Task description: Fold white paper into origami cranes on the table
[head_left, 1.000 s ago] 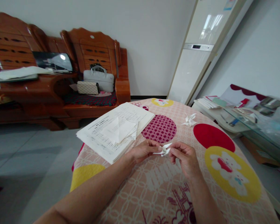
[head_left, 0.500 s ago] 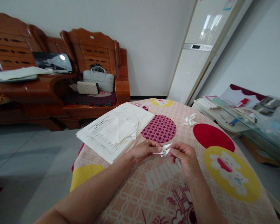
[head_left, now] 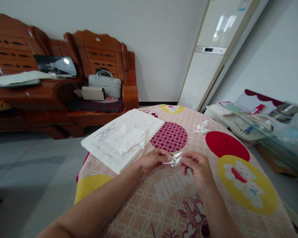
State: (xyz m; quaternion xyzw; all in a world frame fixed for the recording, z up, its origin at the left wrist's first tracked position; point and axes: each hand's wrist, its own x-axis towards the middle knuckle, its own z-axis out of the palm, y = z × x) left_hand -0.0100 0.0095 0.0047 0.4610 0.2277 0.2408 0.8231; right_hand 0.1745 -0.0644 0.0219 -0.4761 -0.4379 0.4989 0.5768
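A small folded paper figure, white with several pointed flaps, is held just above the patterned tablecloth. My left hand pinches its left side between thumb and fingers. On its right side, the fingers and thumb of my right hand close on a flap. Farther back to the right lies a second white folded paper figure, apart from both hands. A stack of printed sheets rests left of my hands, with a creased piece of paper on top.
Wooden chairs stand against the wall, with a grey bag and a quilted purse on one seat. A tall white air conditioner is behind the table. At right, a glass-topped stand carries papers and a plastic bag.
Both hands stay in nearly the same place around the paper figure. Only the right fingers have shifted very slightly.
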